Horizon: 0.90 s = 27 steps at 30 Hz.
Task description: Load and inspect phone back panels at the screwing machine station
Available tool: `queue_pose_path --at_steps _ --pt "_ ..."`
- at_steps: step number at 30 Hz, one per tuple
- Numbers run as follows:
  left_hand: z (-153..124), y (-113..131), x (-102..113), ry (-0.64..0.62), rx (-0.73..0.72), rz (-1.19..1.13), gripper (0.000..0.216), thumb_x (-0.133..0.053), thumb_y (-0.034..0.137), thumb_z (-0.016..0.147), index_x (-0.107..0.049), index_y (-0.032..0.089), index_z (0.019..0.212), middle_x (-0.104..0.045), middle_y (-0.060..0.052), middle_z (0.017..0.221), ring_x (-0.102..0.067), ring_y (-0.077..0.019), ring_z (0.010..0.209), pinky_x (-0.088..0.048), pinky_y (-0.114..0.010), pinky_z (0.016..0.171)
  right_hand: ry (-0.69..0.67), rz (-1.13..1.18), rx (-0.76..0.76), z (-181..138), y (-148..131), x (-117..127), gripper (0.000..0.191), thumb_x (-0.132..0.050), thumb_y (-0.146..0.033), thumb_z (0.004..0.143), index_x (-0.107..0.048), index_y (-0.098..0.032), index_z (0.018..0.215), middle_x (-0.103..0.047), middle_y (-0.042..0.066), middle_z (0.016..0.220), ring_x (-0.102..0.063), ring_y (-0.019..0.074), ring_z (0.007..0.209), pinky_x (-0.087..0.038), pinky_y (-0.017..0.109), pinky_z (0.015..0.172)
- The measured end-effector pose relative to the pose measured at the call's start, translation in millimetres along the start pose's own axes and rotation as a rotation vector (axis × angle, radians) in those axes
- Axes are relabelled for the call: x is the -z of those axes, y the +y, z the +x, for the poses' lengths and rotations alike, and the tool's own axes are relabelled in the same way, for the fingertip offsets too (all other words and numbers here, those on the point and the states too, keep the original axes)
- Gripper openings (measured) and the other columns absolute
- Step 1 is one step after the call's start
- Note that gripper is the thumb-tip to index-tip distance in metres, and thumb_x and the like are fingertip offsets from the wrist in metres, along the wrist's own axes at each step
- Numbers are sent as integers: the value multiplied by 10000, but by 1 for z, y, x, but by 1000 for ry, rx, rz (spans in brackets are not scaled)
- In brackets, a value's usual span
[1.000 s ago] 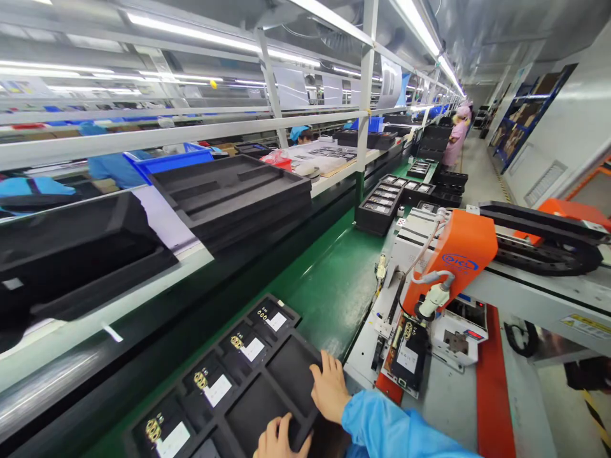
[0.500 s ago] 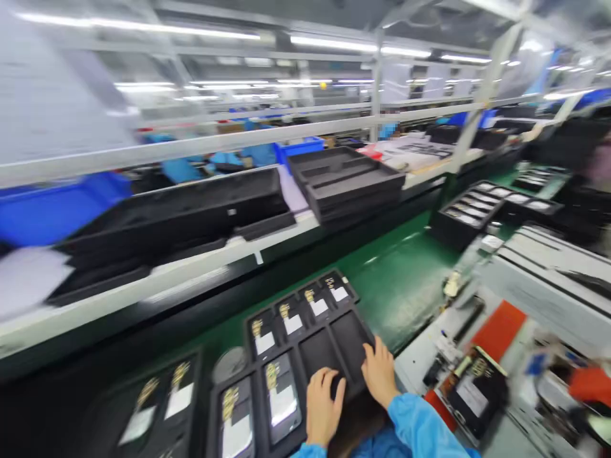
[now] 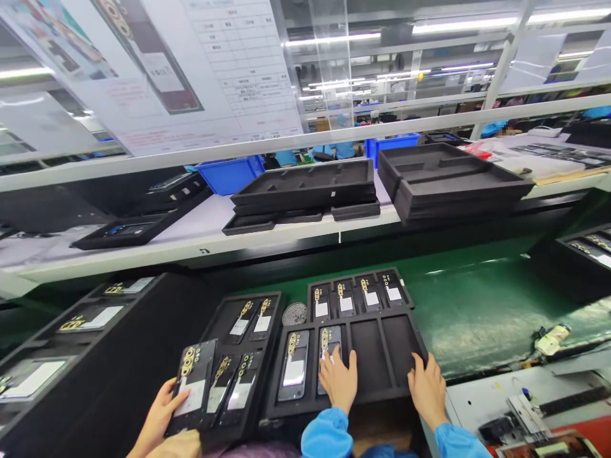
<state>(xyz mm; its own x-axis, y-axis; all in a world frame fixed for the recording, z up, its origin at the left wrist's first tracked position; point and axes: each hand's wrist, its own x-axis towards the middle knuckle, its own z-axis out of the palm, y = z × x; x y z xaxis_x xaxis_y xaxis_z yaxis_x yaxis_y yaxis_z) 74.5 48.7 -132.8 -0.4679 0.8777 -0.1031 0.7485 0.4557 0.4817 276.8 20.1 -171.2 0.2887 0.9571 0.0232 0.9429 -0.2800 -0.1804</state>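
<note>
Black tray (image 3: 370, 350) with apparently six phones (image 3: 293, 366)

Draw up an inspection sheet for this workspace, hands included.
Surface: glossy green bench top, partly covered by trays
Job's things: black foam-like compartmented tray; near row has two dark, flat phone-shaped panels with gold rings and white labels, four more behind
Clutter: grey speckled round disc beside the tray; stacked black trays on a white shelf
Left hand: fingers over the near row's right panel
Right hand: at the tray's right edge
Cables: nothing seen clearly
Surroundings: another person's bare hand holding a similar panel
</note>
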Motion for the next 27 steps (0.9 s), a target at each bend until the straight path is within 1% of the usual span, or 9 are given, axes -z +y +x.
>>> queue_pose_path --at_steps 3,6,10,12,16,20,22,25,27 --pt "-6 6 9 -52 -20 13 525 -424 462 903 -549 141 1299 -451 -226 1449 -357 -399 1375 -223 -569 1139 5 -23 18 1 4 -3 422 -364 -211 937 -550 -166 1313 -443 206 1361 -527 321 1178 -456 411 895" --pt "-14 10 12 -67 14 -9 478 -458 422 893 -559 184 1296 -483 -174 1434 -371 -364 1368 -229 -549 1145 12 -50 33 -1 10 -10 428 -348 -250 948 -542 -160 1318 -445 214 1333 -547 336 1141 -470 419 868" --pt "-17 12 11 -56 132 -72 553 -532 336 854 -466 169 1377 -354 -177 1525 -275 -384 1427 -262 -542 1138 31 -41 45 -1 17 -20 449 -328 -306 950 -529 -151 1320 -432 232 1310 -578 359 1053 -474 436 814" --pt "-14 12 14 -31 163 -111 531 -531 319 856 -466 172 1363 -381 -176 1496 -357 -352 1383 -317 -495 1111 29 -15 48 0 18 -22 458 -308 -324 950 -523 -156 1318 -434 229 1296 -586 364 1018 -468 442 799" --pt "-8 10 23 24 214 -182 457 -518 311 864 -479 191 1304 -468 -158 1386 -507 -303 1238 -435 -436 980 12 19 33 -1 17 -20 466 -291 -344 945 -512 -162 1313 -432 221 1272 -575 383 1004 -459 454 793" --pt "1 4 30 38 259 -225 518 -528 261 865 -406 140 1353 -469 -193 1380 -515 -283 1246 -424 -398 996 24 36 29 -2 14 -16 491 -245 -359 947 -499 -161 1318 -441 219 1247 -570 391 989 -456 460 785" --pt "6 0 31 -3 264 -244 550 -546 255 866 -386 121 1375 -524 -198 1347 -540 -270 1237 -426 -370 1000 39 35 28 -3 13 -15 500 -232 -364 945 -501 -158 1313 -435 228 1257 -569 394 987 -457 464 782" --pt "13 -7 31 -111 269 -261 494 -635 267 820 -505 133 1278 -661 -168 1186 -636 -290 1102 -474 -393 932 53 35 25 -3 12 -14 503 -229 -367 942 -506 -164 1310 -442 231 1260 -573 393 985 -462 469 779" --pt "16 -10 30 -154 281 -263 407 -652 267 815 -567 127 1187 -692 -158 1132 -662 -294 1037 -485 -430 918 55 43 26 -2 14 -15 504 -236 -369 940 -514 -165 1307 -461 237 1252 -582 392 971 -466 471 763"
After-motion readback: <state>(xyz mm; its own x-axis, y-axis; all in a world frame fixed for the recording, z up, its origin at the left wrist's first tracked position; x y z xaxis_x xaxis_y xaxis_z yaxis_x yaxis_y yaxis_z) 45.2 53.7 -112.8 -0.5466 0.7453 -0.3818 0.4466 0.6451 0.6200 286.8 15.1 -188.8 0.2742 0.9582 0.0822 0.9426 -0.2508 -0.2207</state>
